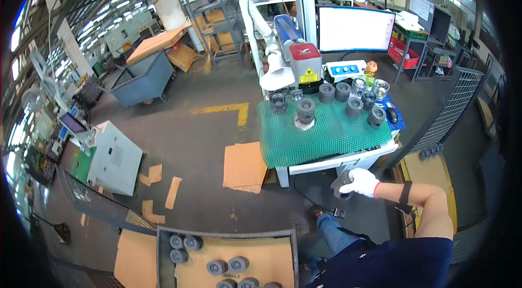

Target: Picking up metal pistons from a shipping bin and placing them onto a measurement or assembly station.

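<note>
Below the front edge of the green mesh-covered work table (326,141), your white-gloved right hand (361,182) closes around a grey metal cylindrical part (342,183). Keep it firm and level (other such parts crowd the table). Your left hand is not visible.

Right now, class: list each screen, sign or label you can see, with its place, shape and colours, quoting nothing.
Monitor: behind the table, wide rectangle, glowing white.
Warning label: on the red machine head, yellow triangle.
Small screen: far left, tilted, bluish.
Floor marking: left of the table, yellow angle.
</note>
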Available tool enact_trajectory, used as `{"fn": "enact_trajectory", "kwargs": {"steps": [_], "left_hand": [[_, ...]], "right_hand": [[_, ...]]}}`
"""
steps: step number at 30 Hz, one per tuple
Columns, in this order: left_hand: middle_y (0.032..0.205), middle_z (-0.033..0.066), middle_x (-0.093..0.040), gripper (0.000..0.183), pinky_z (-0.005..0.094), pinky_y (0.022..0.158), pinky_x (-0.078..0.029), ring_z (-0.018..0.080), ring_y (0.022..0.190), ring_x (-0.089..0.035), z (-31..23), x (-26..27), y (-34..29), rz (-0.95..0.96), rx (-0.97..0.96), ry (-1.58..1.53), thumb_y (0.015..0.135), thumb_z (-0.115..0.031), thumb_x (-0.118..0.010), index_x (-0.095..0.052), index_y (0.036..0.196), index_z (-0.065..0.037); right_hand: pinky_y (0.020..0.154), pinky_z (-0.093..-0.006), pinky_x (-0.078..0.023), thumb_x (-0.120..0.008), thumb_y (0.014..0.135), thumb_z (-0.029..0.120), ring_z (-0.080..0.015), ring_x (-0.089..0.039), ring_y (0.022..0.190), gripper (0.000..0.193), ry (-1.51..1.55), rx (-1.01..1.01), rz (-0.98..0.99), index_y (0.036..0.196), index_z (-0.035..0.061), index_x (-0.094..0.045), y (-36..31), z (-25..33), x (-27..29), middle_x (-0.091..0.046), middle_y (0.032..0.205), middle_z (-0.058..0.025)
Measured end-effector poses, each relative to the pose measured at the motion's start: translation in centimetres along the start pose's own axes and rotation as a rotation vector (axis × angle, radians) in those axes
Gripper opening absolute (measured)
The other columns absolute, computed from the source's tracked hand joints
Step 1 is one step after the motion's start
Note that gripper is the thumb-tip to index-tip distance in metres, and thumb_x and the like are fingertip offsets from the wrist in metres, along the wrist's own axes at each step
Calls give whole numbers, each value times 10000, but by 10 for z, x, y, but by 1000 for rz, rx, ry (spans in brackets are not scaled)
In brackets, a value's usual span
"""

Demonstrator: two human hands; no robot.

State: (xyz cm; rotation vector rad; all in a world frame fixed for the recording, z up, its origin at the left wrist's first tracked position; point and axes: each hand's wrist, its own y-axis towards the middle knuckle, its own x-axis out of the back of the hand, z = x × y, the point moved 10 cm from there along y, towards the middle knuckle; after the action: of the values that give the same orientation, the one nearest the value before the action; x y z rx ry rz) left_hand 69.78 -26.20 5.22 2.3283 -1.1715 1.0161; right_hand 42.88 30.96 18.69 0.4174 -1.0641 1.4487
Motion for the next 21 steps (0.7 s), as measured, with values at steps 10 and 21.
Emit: {"fn": "enact_trajectory", "kwargs": {"steps": [10,21], "left_hand": [[1416,170,-515,689,481,994,-534,334,1232,-578,-239,-218,81,596,369,-1229,829,-128,-755,-445,1443,-111],[1443,125,-508,826,484,1155,-448,317,1354,-523,-512,-220,120,584,361,-1650,831,-62,-769,-351,1536,-164]], "right_hand": [[798,-451,-459,-854,691,454,-317,-634,939,425,-692,341,-210,869,83,-751,231,-16,99,-674,924,-136],[937,-484,-492,-824,768,344,-364,-636,1051,482,-60,661,-160,1126,49,-695,214,54,134,-684,1060,-177]]}}
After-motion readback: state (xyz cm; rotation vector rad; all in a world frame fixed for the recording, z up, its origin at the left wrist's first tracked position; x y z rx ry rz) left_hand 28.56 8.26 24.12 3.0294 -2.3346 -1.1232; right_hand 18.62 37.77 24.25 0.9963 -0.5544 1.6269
